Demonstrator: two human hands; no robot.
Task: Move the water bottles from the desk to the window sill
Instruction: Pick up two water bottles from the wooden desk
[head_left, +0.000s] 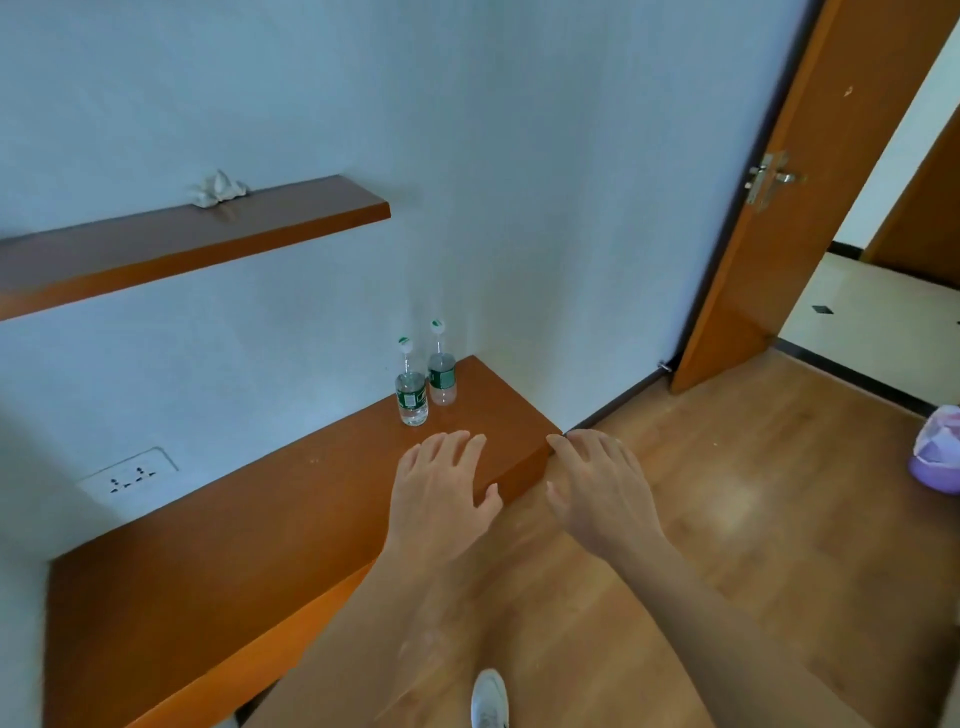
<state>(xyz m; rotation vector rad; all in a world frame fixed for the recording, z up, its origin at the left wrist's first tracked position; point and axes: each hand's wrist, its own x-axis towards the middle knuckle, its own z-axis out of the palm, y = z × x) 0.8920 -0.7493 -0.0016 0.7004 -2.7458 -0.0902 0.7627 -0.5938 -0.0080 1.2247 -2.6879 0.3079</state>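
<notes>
Both water bottles, near bottle (412, 387) and far bottle (442, 366), stand upright, just beside each other on the desk (218, 561), just beyond the left hand's fingertips. Neither moved yet; window sill not in view, so whole task remains. Left hand (441, 493) hovers over the desk corner, fingers spread, holding nothing. Right hand (602, 488) is likewise spread and empty, just off the desk's end.

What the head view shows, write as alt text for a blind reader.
Left hand and right hand, both open and empty, reach toward two upright water bottles standing side by side on a wooden desk against the wall.
</notes>
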